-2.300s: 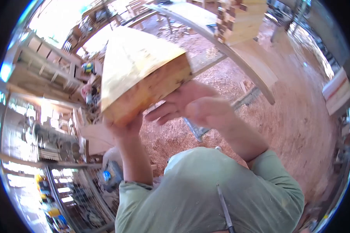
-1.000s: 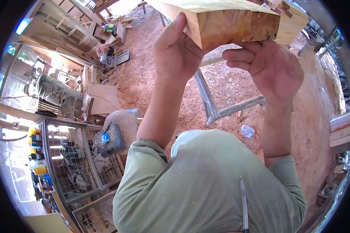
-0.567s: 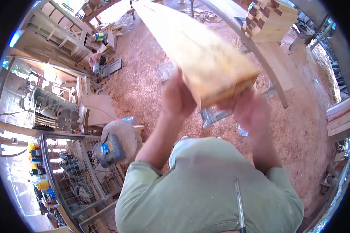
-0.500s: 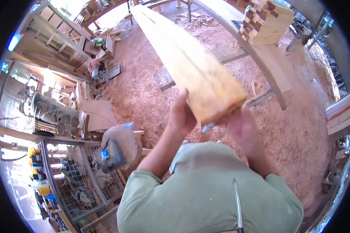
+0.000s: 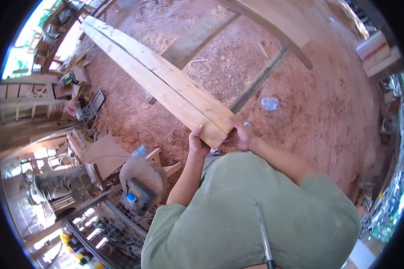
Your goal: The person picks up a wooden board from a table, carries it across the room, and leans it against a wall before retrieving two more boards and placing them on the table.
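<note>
Holding the long plank (image 5: pixel 168 87) by its near end, I have the left hand (image 5: pixel 198 142) and right hand (image 5: pixel 242 136) on opposite edges, fingers partly curled round it, thumbs uppermost, likely to balance its length. On my feed it stretches forward above the shavings-strewn floor (image 5: pixel 309 130); its far support is unclear. Leftward, the mesh cage (image 5: pixel 121 226) contains things too blurred to name.

A woodworking workshop: reddish-brown floor (image 5: pixel 318 130) strewn with pale wood shavings (image 5: pixel 211 71) under the left hand (image 5: pixel 198 142) and right hand (image 5: pixel 241 136), squared pale timbers (image 5: pixel 376 53) stacked well to their right.
</note>
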